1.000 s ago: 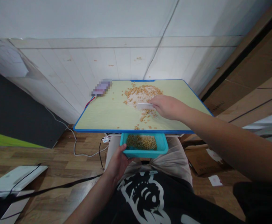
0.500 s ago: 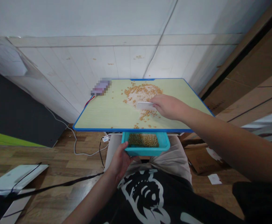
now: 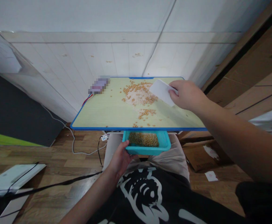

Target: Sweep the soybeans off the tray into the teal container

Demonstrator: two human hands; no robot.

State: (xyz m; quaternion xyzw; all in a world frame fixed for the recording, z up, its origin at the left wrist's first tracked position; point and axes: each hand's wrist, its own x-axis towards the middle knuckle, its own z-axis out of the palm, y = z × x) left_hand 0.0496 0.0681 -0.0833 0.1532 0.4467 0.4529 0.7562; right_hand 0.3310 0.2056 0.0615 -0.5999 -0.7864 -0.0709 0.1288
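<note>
My right hand (image 3: 184, 93) pinches a flat white card-like scraper (image 3: 162, 91), raised and tilted at the right side of a pile on the table (image 3: 98, 113). The pile mixes white rice-like grains (image 3: 137, 95) with yellowish beans (image 3: 136, 88). A smaller cluster of beans (image 3: 146, 113) lies nearer the front edge. My left hand (image 3: 121, 158) grips the left front corner of a turquoise plastic tray (image 3: 150, 151), thumb on the rim and fingers underneath. Yellowish and darker beans (image 3: 144, 139) lie in the tray, which sits under the table's front edge above my lap.
A blurred-out object (image 3: 98, 85) with a red cord lies at the table's back left corner. White wall panels (image 3: 119, 59) stand behind the table. Cardboard boxes (image 3: 250, 84) are stacked at the right, and an opened box (image 3: 198, 157) lies on the floor. A white cable (image 3: 73, 140) runs at the left.
My right hand has moved right and back, turning the scraper so its broad face shows beside the pile. The left hand keeps its grip on the tray.
</note>
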